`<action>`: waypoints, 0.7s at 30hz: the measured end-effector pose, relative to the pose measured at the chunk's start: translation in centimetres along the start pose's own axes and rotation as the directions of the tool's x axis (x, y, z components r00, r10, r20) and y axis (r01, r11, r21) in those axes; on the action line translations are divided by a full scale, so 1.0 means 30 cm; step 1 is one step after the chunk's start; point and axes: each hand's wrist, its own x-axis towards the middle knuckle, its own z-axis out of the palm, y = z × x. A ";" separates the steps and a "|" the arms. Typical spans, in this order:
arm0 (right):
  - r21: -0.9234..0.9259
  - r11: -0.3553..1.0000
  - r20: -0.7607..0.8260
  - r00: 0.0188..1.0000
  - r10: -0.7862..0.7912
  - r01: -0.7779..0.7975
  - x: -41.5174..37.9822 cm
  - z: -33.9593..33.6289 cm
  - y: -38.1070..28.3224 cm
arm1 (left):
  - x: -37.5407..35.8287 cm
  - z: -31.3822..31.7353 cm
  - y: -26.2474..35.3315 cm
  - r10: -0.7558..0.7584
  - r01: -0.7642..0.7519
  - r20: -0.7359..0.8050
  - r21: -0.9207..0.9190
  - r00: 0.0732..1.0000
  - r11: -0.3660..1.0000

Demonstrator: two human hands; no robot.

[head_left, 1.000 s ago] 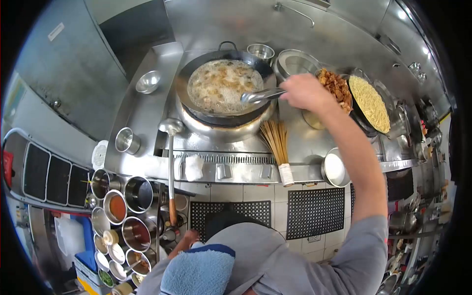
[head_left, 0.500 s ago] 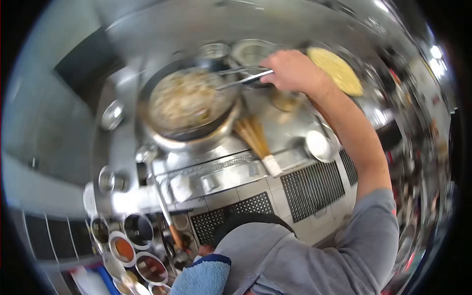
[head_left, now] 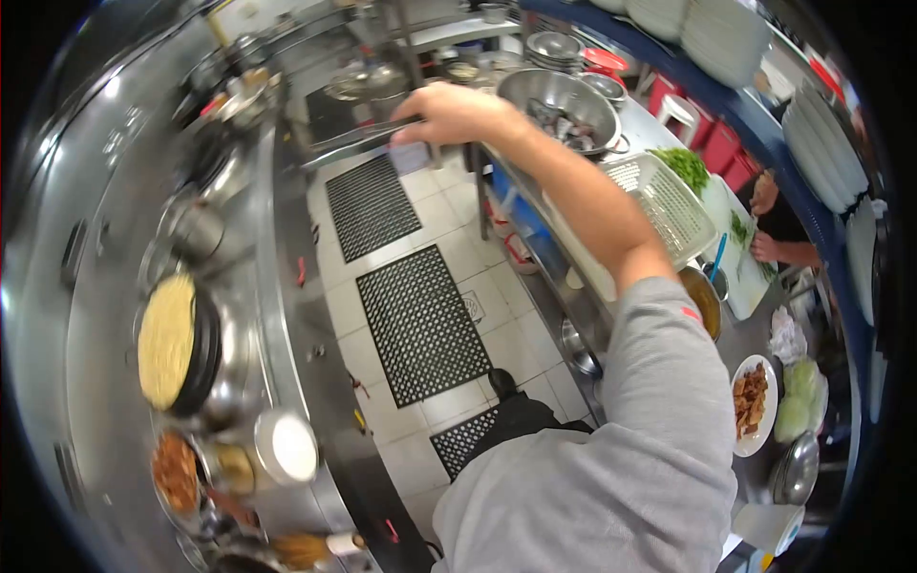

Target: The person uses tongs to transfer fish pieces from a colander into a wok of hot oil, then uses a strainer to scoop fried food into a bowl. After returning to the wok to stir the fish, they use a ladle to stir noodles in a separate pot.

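Observation:
My right hand (head_left: 449, 113) is at the top centre, its fingers closed round a long metal utensil (head_left: 361, 141) that points left. The arm stretches over the aisle between the stove counter and the prep table. Beyond the hand, to its right, a large steel bowl (head_left: 564, 103) holds dark pieces. Nearer the forearm, a white perforated basket (head_left: 654, 196) stands on the table. My left hand is out of view.
Left, a yellow round sheet (head_left: 167, 342) lies on a pan beside a white-filled bowl (head_left: 289, 447). Black mats (head_left: 420, 323) cover the floor. A co-worker's hands (head_left: 764, 246) are at greens on a cutting board. Right, a plate (head_left: 740, 439) holds brown food; stacked plates (head_left: 726, 43) sit above.
The view has swung from the stove to the aisle and prep table. The wok of food, my left hand and the blue towel have left the view. My right hand still grips a metal utensil.

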 end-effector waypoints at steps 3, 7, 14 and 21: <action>-0.188 0.928 -0.024 0.946 0.323 -0.322 -0.148 -0.084 0.509 | 0.117 -0.084 0.197 0.071 -0.073 0.035 0.071 0.997 0.995; -0.349 0.733 0.068 0.764 0.642 -0.584 -0.354 -0.148 0.879 | 0.274 -0.173 0.398 0.204 -0.212 0.070 0.151 0.977 0.965; -0.398 0.637 0.198 0.616 0.762 -0.660 -0.467 -0.024 1.106 | 0.438 -0.286 0.736 -0.058 0.101 0.097 -0.519 0.994 0.849; -0.236 0.667 0.322 0.591 0.740 -0.707 -0.505 0.018 1.199 | 0.419 -0.335 1.046 -0.028 0.075 0.111 -0.443 0.993 0.893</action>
